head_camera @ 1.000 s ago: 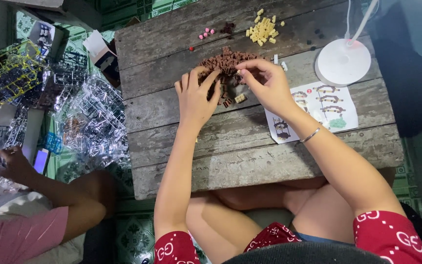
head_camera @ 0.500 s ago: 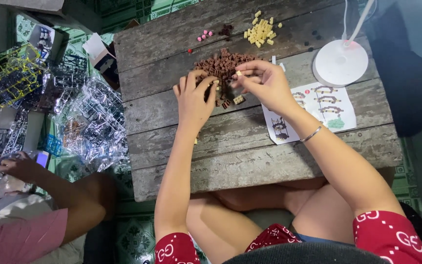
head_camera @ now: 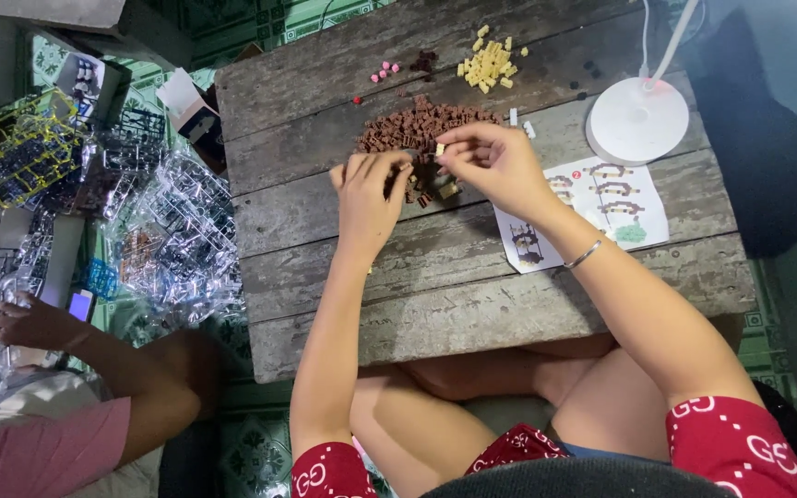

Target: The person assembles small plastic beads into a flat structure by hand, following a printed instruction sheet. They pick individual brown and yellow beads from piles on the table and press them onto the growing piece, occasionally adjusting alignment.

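Observation:
My left hand (head_camera: 369,192) and my right hand (head_camera: 493,164) meet over a heap of small brown bricks (head_camera: 414,127) on a weathered wooden table (head_camera: 472,277). My right hand pinches a tiny pale brick (head_camera: 439,148) between thumb and forefinger. The left hand's fingers curl down onto a small brown brick assembly (head_camera: 422,189) at the heap's near edge; whether they grip it I cannot tell. A silver bracelet (head_camera: 583,254) circles my right wrist.
A printed instruction sheet (head_camera: 592,207) lies right of my hands, beside a white round lamp base (head_camera: 638,120). Yellow bricks (head_camera: 489,65), pink bricks (head_camera: 382,72) and dark bricks (head_camera: 424,63) sit farther back. Another person's arm (head_camera: 94,355) and clear plastic packaging (head_camera: 172,240) are at left.
My right hand has lifted slightly from the heap with a pale brick pinched in it. My left hand shifted a little toward the heap. The other person's hand moved at left.

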